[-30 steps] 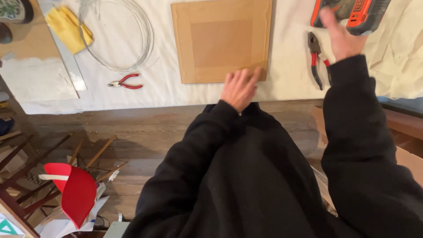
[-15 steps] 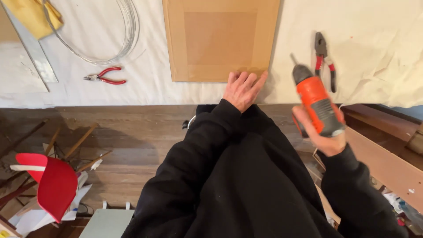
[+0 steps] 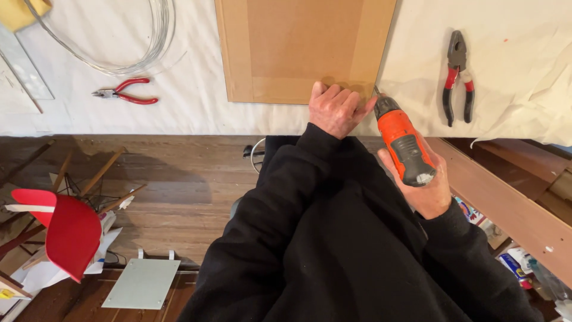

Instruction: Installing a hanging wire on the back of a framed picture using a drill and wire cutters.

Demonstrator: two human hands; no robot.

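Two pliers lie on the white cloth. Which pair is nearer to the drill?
The larger pliers with red-and-black handles, right of the brown board, near the orange drill. The small red pliers lie far left.

I see bright, even light on the white table cover [image 3: 179, 119] | soft shadows by the left hand [image 3: 336, 110] and under the red chair [image 3: 71, 232] | floor dimmer | sharp focus, no glare | slight wide-angle bending at edges

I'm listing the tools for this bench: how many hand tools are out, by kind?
Pliers: 2, red-handled small pliers and larger pliers.
Orange power screwdriver: 1, in the right hand.
Total: 3.
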